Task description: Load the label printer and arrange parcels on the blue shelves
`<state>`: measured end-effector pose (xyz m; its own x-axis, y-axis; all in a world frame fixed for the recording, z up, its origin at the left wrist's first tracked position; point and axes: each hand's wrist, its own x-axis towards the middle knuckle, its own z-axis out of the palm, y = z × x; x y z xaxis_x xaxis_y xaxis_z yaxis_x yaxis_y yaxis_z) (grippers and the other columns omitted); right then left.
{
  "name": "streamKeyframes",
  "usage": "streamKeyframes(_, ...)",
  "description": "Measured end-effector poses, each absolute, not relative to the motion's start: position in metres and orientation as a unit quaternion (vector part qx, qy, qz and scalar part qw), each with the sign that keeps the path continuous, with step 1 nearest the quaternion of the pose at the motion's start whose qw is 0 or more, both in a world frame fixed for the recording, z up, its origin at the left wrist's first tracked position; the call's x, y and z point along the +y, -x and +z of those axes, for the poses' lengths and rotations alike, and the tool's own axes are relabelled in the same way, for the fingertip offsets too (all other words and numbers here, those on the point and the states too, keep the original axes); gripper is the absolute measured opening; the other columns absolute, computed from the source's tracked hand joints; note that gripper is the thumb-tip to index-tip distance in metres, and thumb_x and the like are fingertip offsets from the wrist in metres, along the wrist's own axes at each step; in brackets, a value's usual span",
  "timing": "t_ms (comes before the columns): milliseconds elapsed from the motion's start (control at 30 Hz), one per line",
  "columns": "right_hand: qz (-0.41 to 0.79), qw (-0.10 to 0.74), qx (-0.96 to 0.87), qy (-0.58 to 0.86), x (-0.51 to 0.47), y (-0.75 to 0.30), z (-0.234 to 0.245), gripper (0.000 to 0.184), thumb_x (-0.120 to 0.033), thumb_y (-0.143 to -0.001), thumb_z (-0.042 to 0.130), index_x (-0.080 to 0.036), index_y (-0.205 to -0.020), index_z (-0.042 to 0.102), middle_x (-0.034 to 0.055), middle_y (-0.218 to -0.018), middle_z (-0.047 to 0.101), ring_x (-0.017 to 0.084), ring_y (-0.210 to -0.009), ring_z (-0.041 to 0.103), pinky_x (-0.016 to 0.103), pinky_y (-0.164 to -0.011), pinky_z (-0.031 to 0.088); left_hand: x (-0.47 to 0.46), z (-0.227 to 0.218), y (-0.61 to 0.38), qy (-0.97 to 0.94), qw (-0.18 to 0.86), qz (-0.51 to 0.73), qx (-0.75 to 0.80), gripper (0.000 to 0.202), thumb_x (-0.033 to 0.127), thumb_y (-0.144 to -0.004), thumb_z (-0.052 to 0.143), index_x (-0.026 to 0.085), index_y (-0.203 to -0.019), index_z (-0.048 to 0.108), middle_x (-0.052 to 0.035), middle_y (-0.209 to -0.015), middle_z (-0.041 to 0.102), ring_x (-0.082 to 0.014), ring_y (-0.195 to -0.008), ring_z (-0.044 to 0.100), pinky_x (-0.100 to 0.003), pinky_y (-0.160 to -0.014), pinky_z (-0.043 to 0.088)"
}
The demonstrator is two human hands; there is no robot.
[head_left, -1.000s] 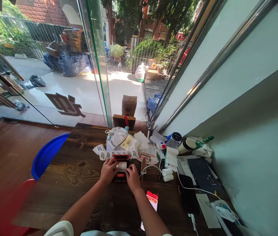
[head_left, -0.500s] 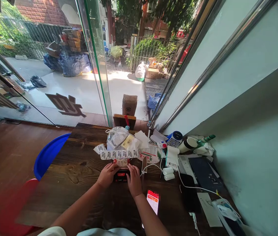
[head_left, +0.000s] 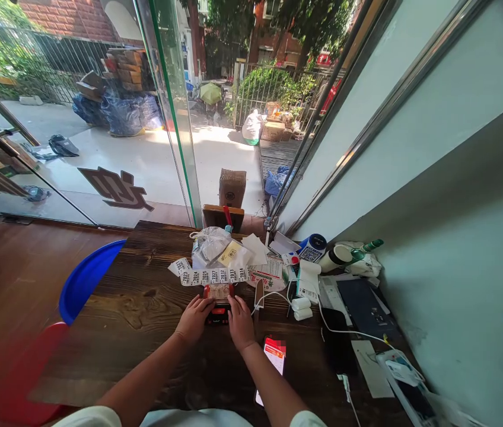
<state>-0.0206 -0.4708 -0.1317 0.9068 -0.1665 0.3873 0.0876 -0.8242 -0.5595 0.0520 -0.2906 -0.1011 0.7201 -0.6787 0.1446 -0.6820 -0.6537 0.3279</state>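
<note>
A small black device with a red front panel and a reddish-brown top, apparently a label printer [head_left: 218, 292], lies on the dark wooden table in front of me. My left hand [head_left: 194, 317] grips its left side, fingers bent over the edge. On the opposite side, my right hand [head_left: 240, 320] has its thumb and fingers against the device. Just beyond it stretches a white strip of number labels [head_left: 213, 276]. A phone with a lit red and white screen [head_left: 273, 365] lies near my right forearm.
Behind the labels sit a clear plastic bag [head_left: 210, 243] and loose papers. To the right are a white cable [head_left: 273, 293], a blue cylinder with a QR code [head_left: 314, 248] and a dark flat folder [head_left: 365, 305]. Blue [head_left: 78, 279] and red [head_left: 29, 379] stools stand left of the table.
Both hands stay at the device. Their fingers have drawn back slightly, so more of its reddish-brown top shows. The whole view has shifted a little.
</note>
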Motion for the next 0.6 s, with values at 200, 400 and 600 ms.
streamKeyframes(200,-0.281,0.240,0.237,0.899,-0.483,0.114,-0.138,0.043,-0.040,-0.093,0.042,-0.012,-0.126,0.046,0.0224,-0.111,0.064,0.034,-0.104,0.062,0.050,-0.087,0.053,-0.258,-0.080,-0.031,-0.950,0.233,0.016,-0.207,0.039,0.022,-0.088,0.042,0.022,-0.120,0.064,-0.0071,-0.108,0.070,-0.0199,-0.099,0.063,-0.034,-0.089,0.052)
streamKeyframes(400,-0.239,0.167,0.441,0.849,-0.458,0.205,-0.169,0.090,-0.074,-0.081,0.034,0.008,-0.118,0.048,0.0334,-0.085,0.064,0.046,-0.074,0.064,0.055,-0.062,0.051,-0.239,-0.064,-0.056,-0.977,0.194,-0.016,-0.082,0.034,0.043,-0.087,0.049,0.021,-0.075,0.071,-0.0083,-0.085,0.067,-0.0248,-0.091,0.061,-0.036,-0.087,0.048)
streamKeyframes(600,-0.178,0.161,0.468,0.850,-0.453,0.193,-0.178,0.101,-0.075,-0.075,0.041,0.015,-0.121,0.045,0.0378,-0.093,0.062,0.049,-0.085,0.062,0.058,-0.074,0.049,-0.278,-0.055,-0.132,-0.985,0.149,-0.085,0.018,0.068,0.031,-0.074,0.069,0.016,-0.136,0.045,-0.0210,-0.135,0.045,-0.0366,-0.120,0.048,-0.050,-0.092,0.044)
